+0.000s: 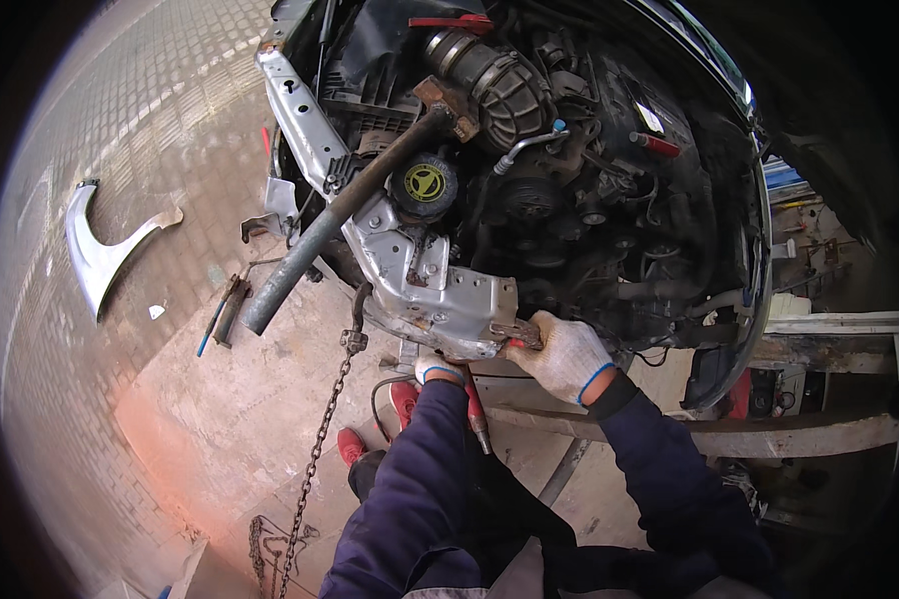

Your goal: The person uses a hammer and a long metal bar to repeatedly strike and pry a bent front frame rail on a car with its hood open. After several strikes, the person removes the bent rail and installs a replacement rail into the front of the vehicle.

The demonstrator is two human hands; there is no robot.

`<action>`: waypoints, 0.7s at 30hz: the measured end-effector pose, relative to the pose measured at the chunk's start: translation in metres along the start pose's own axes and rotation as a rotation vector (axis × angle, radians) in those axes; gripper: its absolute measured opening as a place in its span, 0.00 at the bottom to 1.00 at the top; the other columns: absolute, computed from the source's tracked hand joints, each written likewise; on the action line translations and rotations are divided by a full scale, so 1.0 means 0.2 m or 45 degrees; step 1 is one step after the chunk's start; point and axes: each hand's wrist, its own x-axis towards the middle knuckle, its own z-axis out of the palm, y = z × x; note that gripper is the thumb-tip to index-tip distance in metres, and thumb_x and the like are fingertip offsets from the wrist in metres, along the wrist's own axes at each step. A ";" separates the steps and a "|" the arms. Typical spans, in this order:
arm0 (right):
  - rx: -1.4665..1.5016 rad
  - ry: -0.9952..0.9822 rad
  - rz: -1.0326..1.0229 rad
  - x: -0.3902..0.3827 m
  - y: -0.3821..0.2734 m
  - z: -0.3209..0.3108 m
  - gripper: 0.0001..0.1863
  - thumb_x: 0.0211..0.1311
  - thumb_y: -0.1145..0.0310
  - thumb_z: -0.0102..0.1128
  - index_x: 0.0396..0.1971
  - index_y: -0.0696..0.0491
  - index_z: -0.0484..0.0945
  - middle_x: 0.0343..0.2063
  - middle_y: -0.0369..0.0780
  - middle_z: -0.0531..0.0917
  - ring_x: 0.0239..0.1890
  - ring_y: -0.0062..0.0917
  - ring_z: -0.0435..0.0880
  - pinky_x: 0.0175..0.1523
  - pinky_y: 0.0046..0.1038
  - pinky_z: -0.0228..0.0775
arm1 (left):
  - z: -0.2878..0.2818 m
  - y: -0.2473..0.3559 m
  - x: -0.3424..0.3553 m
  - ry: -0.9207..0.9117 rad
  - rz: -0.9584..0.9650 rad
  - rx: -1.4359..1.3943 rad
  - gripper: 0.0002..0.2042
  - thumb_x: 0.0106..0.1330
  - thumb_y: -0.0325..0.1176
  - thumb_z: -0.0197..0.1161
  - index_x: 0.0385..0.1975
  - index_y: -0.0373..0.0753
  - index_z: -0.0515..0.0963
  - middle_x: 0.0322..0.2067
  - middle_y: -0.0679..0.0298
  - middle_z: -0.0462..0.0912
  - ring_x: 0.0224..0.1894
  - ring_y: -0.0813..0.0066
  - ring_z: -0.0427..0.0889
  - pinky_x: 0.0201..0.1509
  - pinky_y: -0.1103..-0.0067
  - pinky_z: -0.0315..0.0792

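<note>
My right hand [567, 361], in a white knitted glove, is closed at the torn right end of the silver front body panel [449, 295]. A rusty edge and a bit of red show at its fingertips; what it grips is mostly hidden. Just below the panel's lower edge is my left hand [440, 369], also gloved, its fingers hidden under the metal. Beside it a red-handled tool [476, 411] with a metal tip points downward. A sledgehammer [345, 205] lies slantwise across the panel, its rusty head over the engine bay.
The open engine bay [569, 200] holds a ribbed air duct [494, 85] and a black cap [425, 187]. A chain [320, 439] hangs from a hook at the panel. A silver fender [110, 245] lies on the paving. A curved beam [769, 437] runs at right.
</note>
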 end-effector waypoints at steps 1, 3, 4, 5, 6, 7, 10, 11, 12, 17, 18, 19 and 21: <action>0.048 -0.013 -0.023 0.01 0.01 -0.01 0.27 0.64 0.46 0.71 0.42 0.60 0.84 0.31 0.54 0.89 0.39 0.51 0.90 0.46 0.45 0.83 | -0.05 0.02 0.04 0.099 0.028 0.091 0.29 0.82 0.44 0.36 0.77 0.40 0.68 0.77 0.59 0.70 0.78 0.60 0.69 0.80 0.64 0.65; 0.127 -0.125 -0.004 0.03 0.05 -0.02 0.31 0.62 0.43 0.72 0.42 0.60 0.85 0.32 0.54 0.89 0.40 0.51 0.90 0.46 0.44 0.83 | -0.24 0.06 0.11 0.102 0.093 0.203 0.27 0.82 0.43 0.37 0.73 0.40 0.71 0.72 0.57 0.76 0.73 0.58 0.74 0.77 0.63 0.69; 0.134 -0.138 -0.066 0.04 0.08 -0.03 0.31 0.61 0.42 0.73 0.42 0.60 0.85 0.32 0.54 0.89 0.40 0.50 0.90 0.46 0.43 0.83 | -0.33 0.10 0.14 0.089 0.116 0.252 0.26 0.82 0.42 0.38 0.72 0.40 0.73 0.69 0.56 0.78 0.71 0.57 0.77 0.76 0.63 0.71; 0.128 -0.172 -0.091 0.05 0.11 -0.03 0.32 0.61 0.41 0.73 0.41 0.60 0.85 0.33 0.54 0.89 0.40 0.50 0.90 0.46 0.42 0.82 | -0.41 0.12 0.18 0.080 0.136 0.295 0.25 0.82 0.42 0.39 0.70 0.40 0.74 0.67 0.55 0.81 0.69 0.56 0.79 0.74 0.62 0.73; 0.143 -0.198 -0.133 0.05 0.15 -0.04 0.33 0.60 0.40 0.73 0.41 0.60 0.85 0.33 0.54 0.89 0.40 0.49 0.90 0.46 0.42 0.82 | -0.48 0.12 0.19 -0.026 0.072 0.215 0.22 0.83 0.45 0.44 0.66 0.42 0.77 0.63 0.56 0.83 0.65 0.57 0.81 0.73 0.60 0.74; 0.161 -0.235 -0.093 0.04 0.18 -0.04 0.33 0.60 0.39 0.73 0.40 0.60 0.85 0.34 0.54 0.89 0.41 0.50 0.90 0.46 0.41 0.82 | -0.55 0.16 0.15 0.176 0.242 0.132 0.18 0.82 0.47 0.51 0.60 0.43 0.78 0.57 0.54 0.84 0.62 0.57 0.82 0.71 0.60 0.76; 0.277 -0.219 -0.048 -0.01 0.31 -0.02 0.31 0.62 0.42 0.74 0.40 0.59 0.84 0.31 0.49 0.89 0.35 0.43 0.90 0.41 0.37 0.80 | -0.59 0.24 -0.27 0.017 0.389 0.061 0.18 0.81 0.47 0.57 0.58 0.41 0.76 0.55 0.54 0.83 0.60 0.54 0.82 0.68 0.59 0.78; 0.488 -0.195 0.037 -0.05 0.34 0.00 0.29 0.64 0.43 0.73 0.41 0.59 0.83 0.29 0.46 0.88 0.32 0.38 0.89 0.38 0.35 0.78 | -0.56 0.26 -0.49 0.029 0.388 0.020 0.22 0.82 0.50 0.56 0.62 0.39 0.74 0.56 0.52 0.83 0.60 0.53 0.82 0.67 0.59 0.79; 0.709 -0.155 0.120 -0.09 0.36 0.03 0.27 0.66 0.45 0.72 0.43 0.58 0.82 0.27 0.43 0.87 0.28 0.34 0.88 0.34 0.33 0.77 | -0.51 0.28 -0.74 -0.004 0.541 0.182 0.26 0.82 0.53 0.55 0.66 0.37 0.72 0.57 0.51 0.83 0.60 0.52 0.82 0.66 0.59 0.80; 1.701 -0.273 0.547 -0.37 0.30 0.17 0.18 0.78 0.52 0.63 0.48 0.53 0.79 0.22 0.33 0.80 0.13 0.18 0.74 0.14 0.24 0.62 | -0.06 0.42 -2.04 -0.547 1.116 1.198 0.37 0.77 0.58 0.64 0.72 0.34 0.68 0.57 0.52 0.83 0.60 0.58 0.84 0.60 0.63 0.81; 1.761 -0.320 0.547 -0.42 0.25 0.18 0.18 0.80 0.51 0.61 0.47 0.54 0.78 0.22 0.34 0.82 0.11 0.18 0.73 0.12 0.25 0.60 | 0.06 0.38 -2.21 -0.721 1.386 1.449 0.37 0.76 0.60 0.64 0.71 0.33 0.68 0.58 0.51 0.83 0.60 0.58 0.84 0.62 0.63 0.79; 1.904 -0.367 0.543 -0.45 0.20 0.19 0.18 0.80 0.50 0.61 0.44 0.52 0.79 0.22 0.36 0.84 0.09 0.18 0.72 0.12 0.25 0.58 | 0.20 0.33 -2.33 -0.913 1.667 1.672 0.38 0.75 0.61 0.65 0.71 0.33 0.69 0.59 0.51 0.82 0.60 0.58 0.84 0.64 0.63 0.78; 2.087 -0.453 0.454 -0.50 0.12 0.19 0.17 0.80 0.50 0.61 0.41 0.49 0.79 0.22 0.38 0.86 0.08 0.18 0.71 0.11 0.23 0.57 | 0.49 0.17 -2.53 -1.227 1.845 1.872 0.38 0.75 0.62 0.64 0.69 0.32 0.70 0.65 0.47 0.80 0.65 0.54 0.82 0.71 0.60 0.75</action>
